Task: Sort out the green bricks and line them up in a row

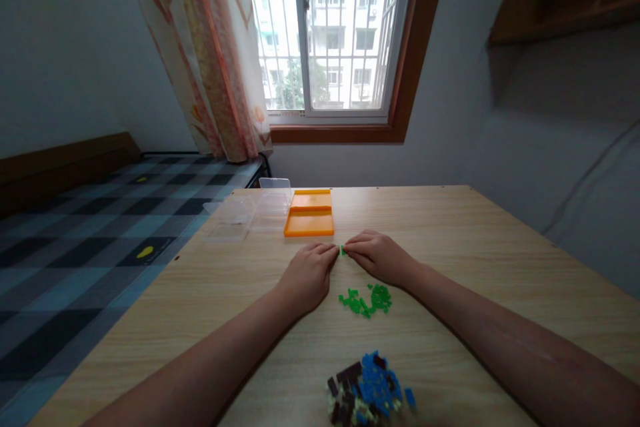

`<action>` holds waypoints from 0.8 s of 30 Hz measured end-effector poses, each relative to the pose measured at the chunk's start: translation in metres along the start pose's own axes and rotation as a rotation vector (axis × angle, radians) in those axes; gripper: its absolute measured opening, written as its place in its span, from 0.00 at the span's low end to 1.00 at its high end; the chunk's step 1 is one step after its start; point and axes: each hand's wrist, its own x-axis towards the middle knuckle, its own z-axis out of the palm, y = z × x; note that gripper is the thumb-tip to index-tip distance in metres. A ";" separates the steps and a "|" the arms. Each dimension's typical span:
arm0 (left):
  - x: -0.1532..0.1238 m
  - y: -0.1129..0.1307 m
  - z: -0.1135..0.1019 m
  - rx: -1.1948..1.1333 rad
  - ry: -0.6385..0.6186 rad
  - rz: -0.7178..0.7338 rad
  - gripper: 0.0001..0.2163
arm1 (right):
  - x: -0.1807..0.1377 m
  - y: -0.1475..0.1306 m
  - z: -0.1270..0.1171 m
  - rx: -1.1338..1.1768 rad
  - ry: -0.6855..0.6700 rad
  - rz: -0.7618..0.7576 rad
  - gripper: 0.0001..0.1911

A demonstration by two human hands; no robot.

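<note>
Both hands are out over the surface (475,247) and they meet in the middle. The left hand (307,277) lies knuckles up, its fingers (327,251) pressed together and drawn to a point. The right hand (380,257) mirrors it, fingers (356,248) bunched the same way. Between the two sets of tips sits one tiny green piece (343,251), pinched from both sides, just beyond the green pile (367,300). Whether the piece touches the wood or is lifted just clear of it is too small to tell.

The green pile itself is a loose scatter of little bits, lying near the right wrist and a touch nearer the person than the hands. Nearer again than the green pile, by the table's close edge, is a blue pile (370,390), with dark and pale bits mixed in. Beyond the green pile, past the hands, an orange tray (310,215) lies flat. Clear boxes (235,219) stand just left of it. Far left of the green pile, off the table, a checked bed (100,227) runs back to a curtain (215,67) and a barred window (340,27).
</note>
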 end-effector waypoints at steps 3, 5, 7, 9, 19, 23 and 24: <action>0.000 0.000 -0.001 0.002 -0.004 -0.005 0.20 | 0.000 -0.001 0.000 0.005 -0.005 0.004 0.11; 0.001 0.000 -0.001 0.003 -0.006 -0.003 0.19 | 0.000 -0.001 -0.001 0.005 -0.006 0.010 0.11; 0.001 -0.001 -0.002 -0.002 -0.006 0.000 0.19 | 0.000 -0.001 -0.001 0.006 -0.005 0.016 0.11; 0.001 -0.001 -0.002 -0.011 -0.005 0.005 0.19 | 0.000 -0.002 -0.001 0.008 -0.004 0.017 0.11; 0.001 0.000 -0.005 -0.090 0.009 -0.042 0.17 | -0.002 0.000 -0.001 0.064 0.032 0.102 0.12; 0.000 0.000 -0.005 -0.122 0.020 -0.070 0.16 | -0.004 0.001 -0.002 0.115 0.068 0.164 0.12; 0.000 -0.001 -0.005 -0.115 0.017 -0.064 0.16 | -0.004 0.001 -0.003 0.129 0.077 0.172 0.12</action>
